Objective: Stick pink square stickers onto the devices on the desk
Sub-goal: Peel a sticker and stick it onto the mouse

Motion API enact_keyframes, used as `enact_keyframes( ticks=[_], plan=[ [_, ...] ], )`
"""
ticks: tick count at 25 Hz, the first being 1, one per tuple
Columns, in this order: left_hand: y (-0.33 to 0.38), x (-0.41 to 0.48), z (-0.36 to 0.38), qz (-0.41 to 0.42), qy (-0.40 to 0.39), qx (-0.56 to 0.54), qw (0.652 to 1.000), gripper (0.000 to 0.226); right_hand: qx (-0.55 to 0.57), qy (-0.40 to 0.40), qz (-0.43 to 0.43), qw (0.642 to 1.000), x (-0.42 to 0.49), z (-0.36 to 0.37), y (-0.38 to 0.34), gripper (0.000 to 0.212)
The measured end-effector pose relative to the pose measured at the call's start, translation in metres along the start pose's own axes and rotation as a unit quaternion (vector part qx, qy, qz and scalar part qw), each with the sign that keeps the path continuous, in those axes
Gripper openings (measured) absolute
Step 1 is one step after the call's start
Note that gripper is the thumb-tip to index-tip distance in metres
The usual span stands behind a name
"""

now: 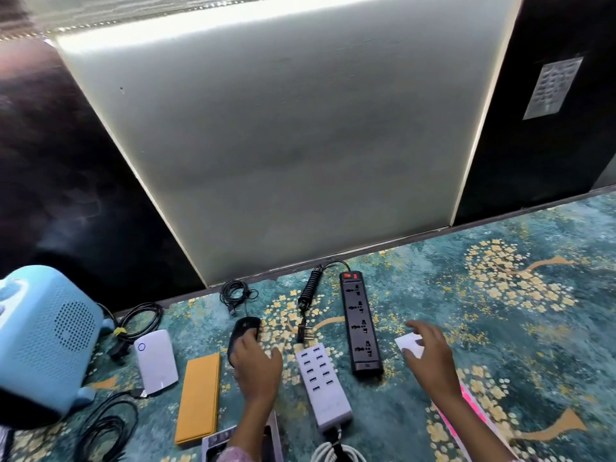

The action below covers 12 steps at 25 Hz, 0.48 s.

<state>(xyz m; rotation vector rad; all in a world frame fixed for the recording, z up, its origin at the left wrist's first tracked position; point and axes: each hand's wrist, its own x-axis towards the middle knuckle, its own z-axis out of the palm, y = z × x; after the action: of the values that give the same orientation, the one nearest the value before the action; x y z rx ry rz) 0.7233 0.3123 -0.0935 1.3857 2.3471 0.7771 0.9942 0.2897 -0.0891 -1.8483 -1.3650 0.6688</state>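
Note:
My left hand (258,365) lies over the black mouse (245,326), fingers curled around its near end. My right hand (433,355) is blurred, fingers spread, over a small white square piece (408,341) on the patterned cloth; whether it touches the piece is unclear. A sheet of pink square stickers (473,408) lies under my right forearm. Between my hands sit a white multi-port USB charger (320,378) and a black power strip (361,325). No pink sticker shows on any device.
At the left stand a light blue perforated device (43,335), a white power bank (155,361) and an orange flat case (200,405). Black cables (103,428) coil at the near left, and a thin cable bundle (235,293) lies by the back wall. A grey gadget (216,441) sits under my left wrist.

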Motion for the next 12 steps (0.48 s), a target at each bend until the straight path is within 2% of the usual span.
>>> enact_keyframes(
  ticks=[3, 5, 7, 9, 11, 12],
  plan=[
    [-0.029, 0.031, -0.014, -0.023, -0.117, 0.117, 0.986, 0.074, 0.033, 0.005, -0.023, 0.999, -0.008, 0.019, -0.030, 0.038],
    [-0.040, 0.048, -0.020, 0.022, -0.167, 0.182, 0.969, 0.076, 0.061, 0.007, -0.023, 0.998, -0.012, 0.031, -0.050, 0.031],
    [-0.045, 0.059, -0.022, 0.073, -0.180, 0.209, 0.958, 0.073, 0.074, 0.000, -0.027, 0.997, -0.017, 0.041, -0.067, 0.025],
    [-0.046, 0.069, -0.026, 0.067, -0.186, 0.139, 0.970, 0.067, 0.078, -0.008, -0.038, 0.996, -0.021, 0.054, -0.085, 0.024],
    [-0.042, 0.073, -0.035, -0.031, -0.188, -0.075, 0.979, 0.047, 0.109, -0.026, -0.040, 0.993, -0.023, 0.067, -0.105, 0.027],
    [-0.038, 0.074, -0.040, -0.122, -0.196, -0.226, 0.946, 0.031, 0.126, -0.046, -0.039, 0.990, -0.022, 0.074, -0.114, 0.026]
  ],
)
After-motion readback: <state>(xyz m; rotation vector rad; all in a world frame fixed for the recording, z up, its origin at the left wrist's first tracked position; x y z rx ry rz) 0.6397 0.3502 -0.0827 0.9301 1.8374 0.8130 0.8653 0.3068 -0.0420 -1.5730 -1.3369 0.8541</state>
